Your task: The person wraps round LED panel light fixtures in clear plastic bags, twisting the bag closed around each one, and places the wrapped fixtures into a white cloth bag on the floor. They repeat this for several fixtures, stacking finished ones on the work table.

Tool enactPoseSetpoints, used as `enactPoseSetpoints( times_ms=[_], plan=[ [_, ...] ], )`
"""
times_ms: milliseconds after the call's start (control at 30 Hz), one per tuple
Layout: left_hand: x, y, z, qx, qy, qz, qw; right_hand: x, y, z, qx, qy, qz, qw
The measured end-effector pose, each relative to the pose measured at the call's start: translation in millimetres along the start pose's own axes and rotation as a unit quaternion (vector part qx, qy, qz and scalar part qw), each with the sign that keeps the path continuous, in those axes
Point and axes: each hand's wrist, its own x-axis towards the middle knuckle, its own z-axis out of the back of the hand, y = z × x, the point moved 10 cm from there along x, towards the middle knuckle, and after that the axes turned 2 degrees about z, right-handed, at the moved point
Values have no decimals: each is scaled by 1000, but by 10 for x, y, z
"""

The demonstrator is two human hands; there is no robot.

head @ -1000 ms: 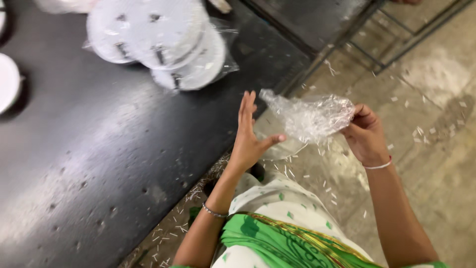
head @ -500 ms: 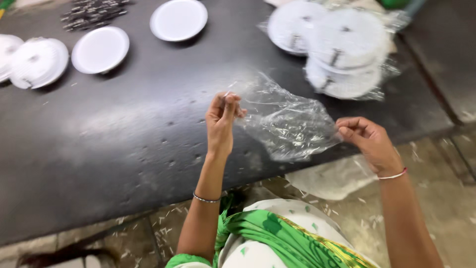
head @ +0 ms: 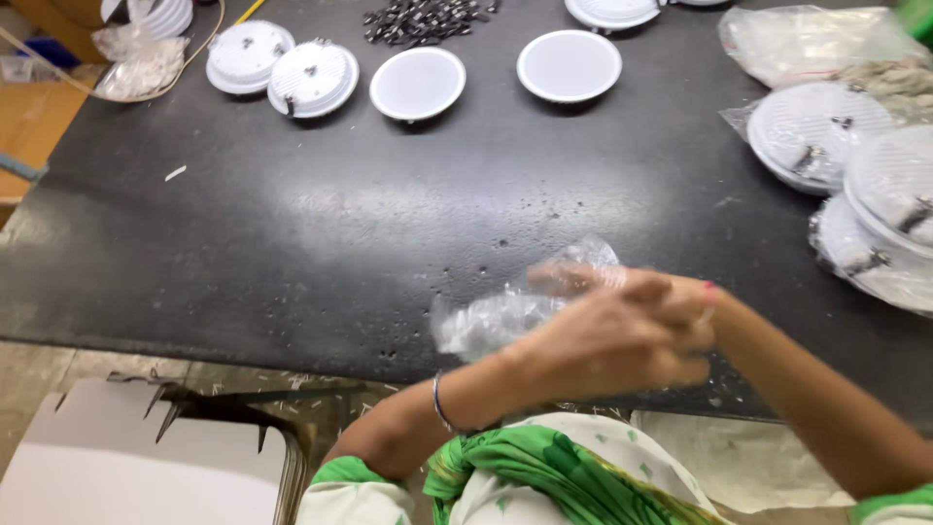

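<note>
Crumpled clear plastic bag [head: 505, 316] sits bunched between my hands at the near edge of the black tabletop [head: 292, 233]. My left hand [head: 607, 340] is curled around it, and my right hand [head: 695, 297], pressed behind the left, is too blurred for me to tell its grip. White round lamp housings [head: 418, 83] lie along the far edge.

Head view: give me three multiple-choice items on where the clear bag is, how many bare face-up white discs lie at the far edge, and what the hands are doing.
1. Where is the clear plastic bag?
A. On the floor
B. At the near edge of the black table, in the hands
C. Among the white discs at the far edge

2. How many bare white discs lie smooth face up at the far edge?
A. Two
B. Five
C. None

3. What are the hands doing?
A. Resting flat on the table
B. Left hand and right hand close together on the bag
C. Each holding a disc

Answers: 1 B, the bag shows crumpled under the hands; 2 A, two smooth faces side by side; 3 B, both hands meet at the bag.
</note>
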Motion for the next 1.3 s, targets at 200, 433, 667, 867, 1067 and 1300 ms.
enactPoseSetpoints(
  times_ms=[200,433,667,867,1067,1300],
  plan=[
    [-768,10,-496,5,59,83,995,392,-276,375,125,-246,89,957],
    [-1549,1523,-423,4,-215,418,883,798,-1171,6,-12,-230,-57,972],
    [-1364,2541,-1094,32,-226,537,813,849,-1536,37,221,-201,-10,954],
    [-1055,2686,-1381,63,-201,492,845,454,-1798,437,377,-279,38,882],
    [-545,1790,-1314,-76,-202,397,892,530,-1789,837,210,-281,66,934],
    [-802,995,-1243,-274,-178,440,836,900,-1776,786,238,-260,49,935]
  ],
)
